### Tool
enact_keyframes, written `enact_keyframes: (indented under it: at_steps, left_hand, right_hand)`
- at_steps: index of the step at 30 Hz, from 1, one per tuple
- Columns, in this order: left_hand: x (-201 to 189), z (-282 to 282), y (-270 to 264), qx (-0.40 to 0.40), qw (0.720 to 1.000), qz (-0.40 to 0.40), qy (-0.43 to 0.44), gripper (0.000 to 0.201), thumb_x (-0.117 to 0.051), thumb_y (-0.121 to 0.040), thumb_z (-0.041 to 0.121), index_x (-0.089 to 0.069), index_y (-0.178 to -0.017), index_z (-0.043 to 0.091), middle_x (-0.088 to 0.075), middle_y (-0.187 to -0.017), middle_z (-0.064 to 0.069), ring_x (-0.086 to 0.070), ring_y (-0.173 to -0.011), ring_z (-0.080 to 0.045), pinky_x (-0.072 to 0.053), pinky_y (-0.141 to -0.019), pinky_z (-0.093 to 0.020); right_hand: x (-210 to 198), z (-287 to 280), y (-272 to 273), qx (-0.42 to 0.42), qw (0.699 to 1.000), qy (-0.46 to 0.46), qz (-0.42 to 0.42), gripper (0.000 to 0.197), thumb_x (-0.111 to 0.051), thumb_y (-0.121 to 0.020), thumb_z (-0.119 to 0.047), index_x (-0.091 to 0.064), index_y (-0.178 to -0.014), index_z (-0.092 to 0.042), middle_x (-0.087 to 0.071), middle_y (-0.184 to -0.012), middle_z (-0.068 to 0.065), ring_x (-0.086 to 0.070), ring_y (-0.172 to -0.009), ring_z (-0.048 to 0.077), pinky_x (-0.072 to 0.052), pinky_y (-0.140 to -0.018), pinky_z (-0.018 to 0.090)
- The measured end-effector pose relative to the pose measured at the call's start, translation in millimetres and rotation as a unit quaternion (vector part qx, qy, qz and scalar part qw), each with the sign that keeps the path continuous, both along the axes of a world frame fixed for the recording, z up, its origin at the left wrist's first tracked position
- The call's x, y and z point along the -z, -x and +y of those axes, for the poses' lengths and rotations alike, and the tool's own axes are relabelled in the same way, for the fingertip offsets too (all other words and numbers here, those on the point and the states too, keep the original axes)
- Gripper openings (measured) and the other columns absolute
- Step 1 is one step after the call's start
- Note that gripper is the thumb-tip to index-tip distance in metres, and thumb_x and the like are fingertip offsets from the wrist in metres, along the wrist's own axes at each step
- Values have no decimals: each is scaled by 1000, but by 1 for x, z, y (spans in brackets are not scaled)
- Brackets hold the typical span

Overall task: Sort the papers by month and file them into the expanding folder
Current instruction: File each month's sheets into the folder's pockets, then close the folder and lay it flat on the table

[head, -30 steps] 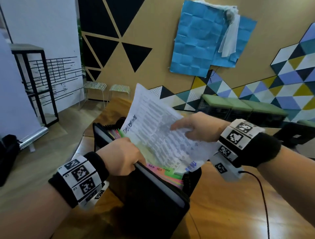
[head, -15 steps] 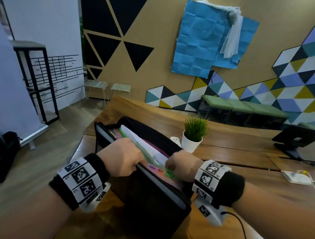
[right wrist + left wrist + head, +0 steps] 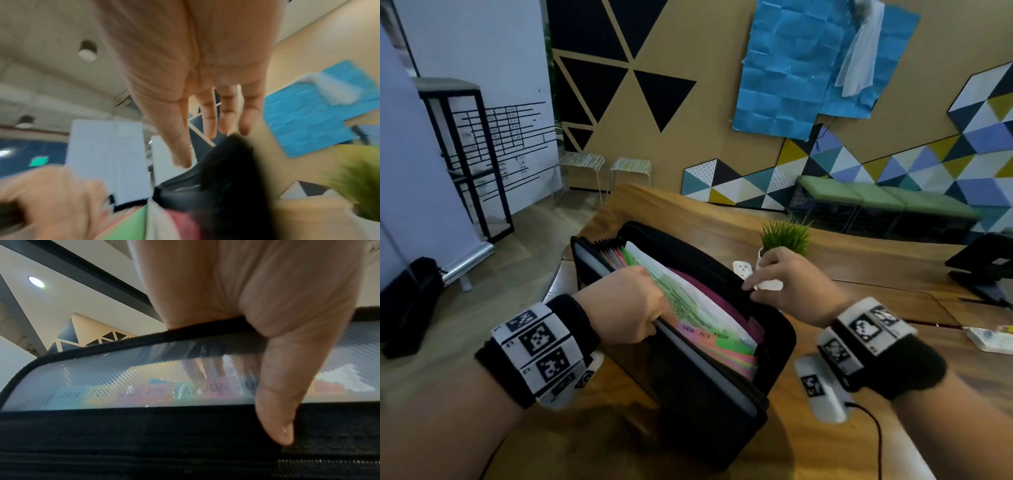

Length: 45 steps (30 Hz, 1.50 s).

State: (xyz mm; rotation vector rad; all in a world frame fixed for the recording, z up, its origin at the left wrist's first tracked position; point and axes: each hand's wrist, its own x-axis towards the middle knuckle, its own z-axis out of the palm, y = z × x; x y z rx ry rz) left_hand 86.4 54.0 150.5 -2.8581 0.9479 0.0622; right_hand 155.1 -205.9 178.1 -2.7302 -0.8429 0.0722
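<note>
Gripping the near wall of the folder (image 3: 688, 394) with the left hand (image 3: 619, 308): thumb (image 3: 275, 402) lying down the outside of the clear front panel, fingers hooked over the rim and reaching into the pockets, showing blurred through the plastic in the left wrist view. Standing upright and spread open on the table (image 3: 859, 445), black, zip edge running below the thumb. Showing month tabs (image 3: 179, 391) behind the panel just left of the thumb, APR, MAY and JUN readable there; from the head view, SEP and NOV tabs (image 3: 709, 337) sitting right of the left-hand grip, with one between them too blurred to read. Standing inside, just beyond the left fingers, a white printed paper (image 3: 681, 294) leaning against a green divider, its top edge rising above the tabs, a dark red divider behind it.

Hovering over the far rim, across the opening from the left hand, the right hand (image 3: 787, 284): released, fingers (image 3: 207, 120) extended and slightly apart, holding nothing, fingertips just at or above the black edge; contact not clear, the right wrist view being smeared by motion.

Sitting just beyond the right hand, a small plant (image 3: 786, 236) in a white pot, partly hidden by the fingers. Lying beside it, a white socket strip (image 3: 743, 269). Hanging on the wall well beyond both hands, a blue sheet (image 3: 791, 68).
</note>
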Motion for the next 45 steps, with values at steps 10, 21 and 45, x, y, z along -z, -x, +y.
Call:
enact_keyframes:
  at_steps: [10,21,45]
  left_hand:
    - [61,-1,-8,-237,932,-160,223,93,-74,-73,39,-24,-149,20,-32,-150,-14,-31,-139,-32,-31,-112,-50]
    - [185,-15,34,-493,816,250,168,83,-56,-85,60,-13,-151,33,-22,-148,-19,-40,-129,-39,-40,-105,-39]
    - [214,-67,36,-564,405,335,637,29,-54,-95,5,-48,-123,0,-62,-93,-14,-62,-82,-28,-52,-68,-41]
  right_hand:
    - [82,-64,23,123,900,-311,281,48,-45,-92,2,-53,-113,-41,-60,-117,-1,-65,-90,27,-58,-61,37]
    - [199,-101,63,391,702,-461,377,20,-43,-92,3,-57,-95,-11,-57,-83,3,-59,-61,11,-51,-46,16]
    - [240,-18,150,248,857,-203,404,32,-68,-81,-24,-54,-108,-16,-69,-86,3,-64,-61,10,-53,-53,23]
